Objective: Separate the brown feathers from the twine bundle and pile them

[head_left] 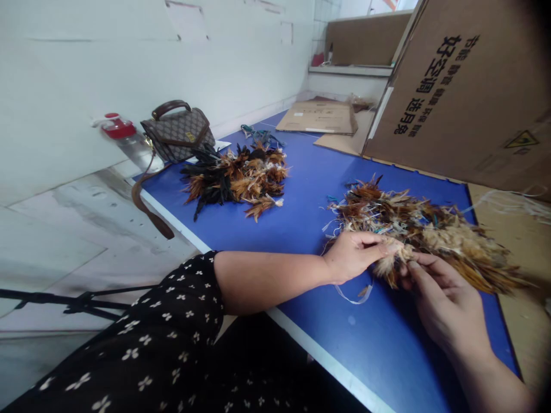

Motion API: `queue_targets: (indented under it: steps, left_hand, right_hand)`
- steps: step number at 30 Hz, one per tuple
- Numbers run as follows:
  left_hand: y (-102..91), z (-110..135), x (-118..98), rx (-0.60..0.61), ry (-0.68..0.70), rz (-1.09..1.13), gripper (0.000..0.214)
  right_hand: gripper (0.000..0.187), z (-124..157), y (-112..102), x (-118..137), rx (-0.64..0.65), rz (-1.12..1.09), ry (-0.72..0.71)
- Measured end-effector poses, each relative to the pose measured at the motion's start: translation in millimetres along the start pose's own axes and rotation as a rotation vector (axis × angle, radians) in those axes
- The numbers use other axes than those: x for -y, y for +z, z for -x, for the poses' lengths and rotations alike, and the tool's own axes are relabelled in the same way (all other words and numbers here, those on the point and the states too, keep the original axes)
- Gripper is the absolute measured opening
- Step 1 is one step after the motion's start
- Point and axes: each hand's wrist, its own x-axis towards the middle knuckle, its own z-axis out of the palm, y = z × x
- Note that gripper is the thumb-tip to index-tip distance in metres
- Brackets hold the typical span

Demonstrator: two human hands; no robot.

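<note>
Item 1. Left hand [356, 256]: reaches in from a black flower-print sleeve [172, 321], thumb and fingers pressed together, pinching a feather tuft [390, 263].
Item 2. Right hand [445, 307]: fingers curled upward, tips touching the same tuft from the near side. The thumb is hidden by feathers, so I cannot tell whether this hand grips or only rests there.
Item 3. Feather tuft: pale brown, held just above the blue table [310, 229] at the near edge of the loose feather pile [434, 232].
Item 4. Loose feather pile: brown, tan and dark feathers mixed with threads, lying just beyond both hands.
Item 5. Second feather pile [239, 179]: black and orange, well apart to the left.
Item 6. White strip [352, 297]: on the table under the left wrist.
Item 7. Handbag [178, 135] and water bottle [129, 139]: at the table's far left corner, side by side.
Item 8. Cardboard box [465, 86]: printed, tilted, behind the loose pile.
</note>
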Motion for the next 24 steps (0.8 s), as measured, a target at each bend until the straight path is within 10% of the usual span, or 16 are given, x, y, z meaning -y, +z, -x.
queue_targets:
  steps: [24]
  left_hand:
    - [-4.3, -1, 4, 0.125, 0.083, -0.134, 0.054]
  right_hand:
    - [0.062, 7, 7, 25, 0.066, 0.11, 0.102]
